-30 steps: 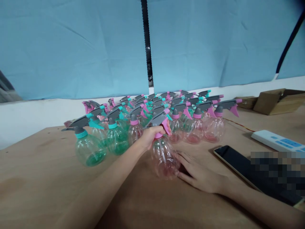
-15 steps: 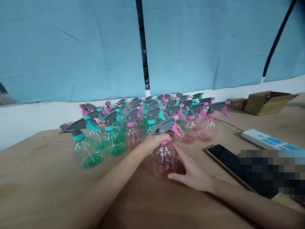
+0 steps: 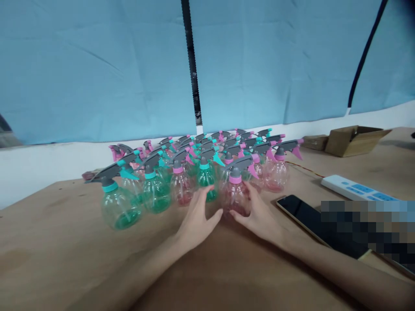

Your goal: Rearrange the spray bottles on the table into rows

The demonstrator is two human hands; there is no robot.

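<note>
A round clear bottle with a pink collar and grey spray head [image 3: 235, 196] stands upright at the front of a group of similar bottles. My right hand [image 3: 261, 216] is wrapped round its right side, thumb across the front. To its left, my left hand [image 3: 199, 216] is open, thumb and fingers apart, holding nothing. Just beyond my left fingertips stands a green bottle with a teal collar [image 3: 206, 177]. Another pink-collared bottle [image 3: 182, 185] and a green one [image 3: 156, 192] are further left.
A green-tinted bottle [image 3: 119, 207] stands at the group's left front. On the right of the wooden table [image 3: 81, 259] lie a black phone [image 3: 317, 222] and a white power strip [image 3: 356, 188]. An open cardboard box [image 3: 348, 144] sits behind them.
My left hand has let go of the bottle's neck and moved down and left. The pink-collared bottle has moved back and slightly right, with my right hand still on it.
</note>
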